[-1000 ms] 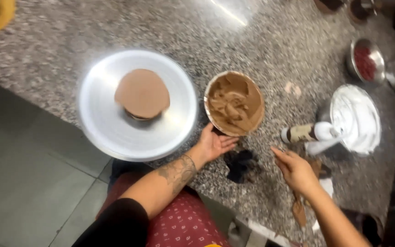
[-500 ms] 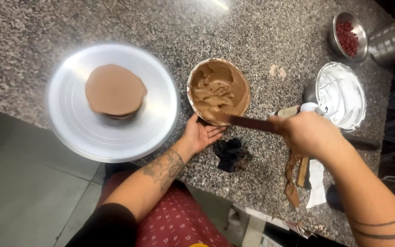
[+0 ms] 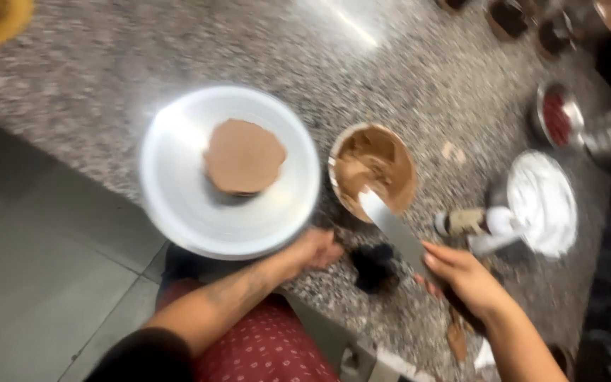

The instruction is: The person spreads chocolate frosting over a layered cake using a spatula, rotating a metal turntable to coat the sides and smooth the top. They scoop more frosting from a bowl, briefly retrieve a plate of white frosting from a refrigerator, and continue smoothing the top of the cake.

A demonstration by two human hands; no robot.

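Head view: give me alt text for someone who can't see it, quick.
A right hand holds a flat metal spatula with its tip over a bowl of brown cream on a speckled stone counter. The left hand rests at the counter's edge beside a white plate carrying a round brown cake. The picture is motion-blurred.

Spatula (image 3: 394, 228): flat metal blade with a rounded tip, tilted, tip resting at the near rim of the bowl (image 3: 375, 170), handle end enclosed by the right hand (image 3: 464, 277).

Bowl: round, holds brown cream with a swirled surface; stands on the counter just right of the plate (image 3: 178, 205).

Plate: round, white, at the counter's near edge. The left hand (image 3: 312, 251) lies at its near right rim.

Cake (image 3: 243, 157): flat brown round layer, centred on the plate. The frame is blurred.
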